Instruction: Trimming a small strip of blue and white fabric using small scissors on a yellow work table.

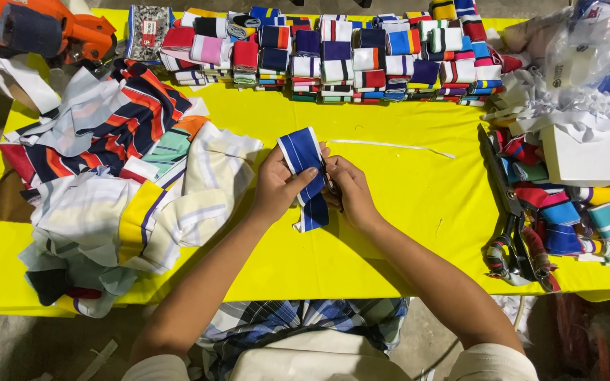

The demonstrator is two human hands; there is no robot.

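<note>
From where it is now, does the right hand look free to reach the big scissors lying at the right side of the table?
Probably yes. The scissors lie uncovered on the yellow table, with only bare cloth between them and the right hand. That hand is busy, though: both it and the left hand hold the blue striped band.

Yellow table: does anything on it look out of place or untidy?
Mostly the left side. The heap of striped fabric pieces lies loose and hangs over the yellow table's front edge, unlike the neat folded stacks at the back. A thin white strip lies alone beyond the hands.
</note>
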